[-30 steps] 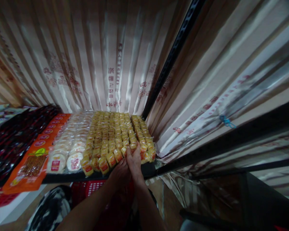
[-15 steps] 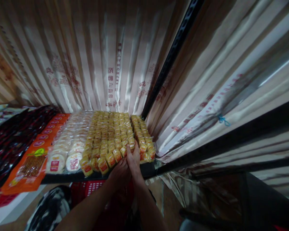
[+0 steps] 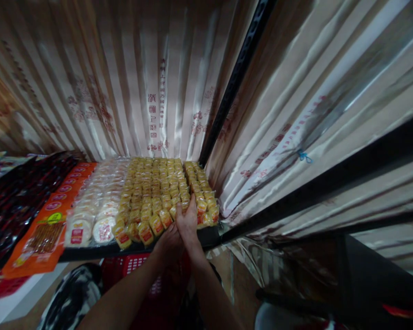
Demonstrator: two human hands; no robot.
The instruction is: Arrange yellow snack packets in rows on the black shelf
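Observation:
Rows of small yellow wrapped snack packets (image 3: 153, 190) fill the right part of a dark shelf (image 3: 96, 253). My right hand (image 3: 188, 224) is at the front of these rows, thumb and index finger on either side of a yellow packet at the row's near end. Close against its wrist side, my left hand (image 3: 168, 240) is curled in front of the nearest packets, its fingertips hidden. A narrower block of yellow packets (image 3: 203, 197) stands just right of my right hand, with a thin gap behind the fingers.
Left of the yellow rows lie round white snacks in clear wrap (image 3: 103, 229), an orange snack bag (image 3: 48, 233) and dark shiny packs (image 3: 17, 201). A red basket (image 3: 134, 263) sits below the shelf. Printed curtains (image 3: 151, 68) and a black post (image 3: 229, 96) stand behind.
The view has shifted slightly, so the curtains and post appear further left. Both hands stay at the front of the yellow rows, with little visible movement.

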